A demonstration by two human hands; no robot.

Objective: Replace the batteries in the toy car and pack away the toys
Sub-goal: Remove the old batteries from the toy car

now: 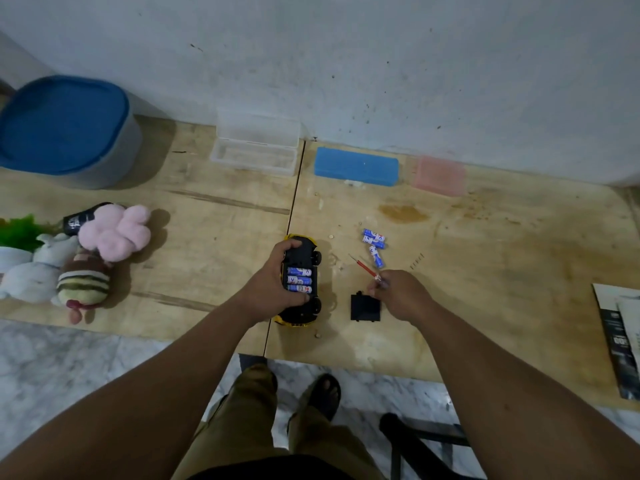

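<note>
A yellow and black toy car [304,258] lies upside down on the wooden table [485,271]. My left hand [277,282] grips it from the left. Its open compartment shows three blue batteries [300,280] side by side. The black battery cover [365,308] lies flat to the car's right. My right hand [401,292] sits just above and right of the cover, fingers pinched on the handle end of a red screwdriver [363,266] whose tip points up-left. Three loose blue batteries [374,244] lie beyond the screwdriver.
Plush toys [86,258] are heaped at the left, next to a green plant [17,230]. A blue-lidded bin [65,129] stands at back left. Against the wall sit a clear open case [256,150], a blue case [356,166] and a pink case [440,174]. Papers [620,334] lie at the right edge.
</note>
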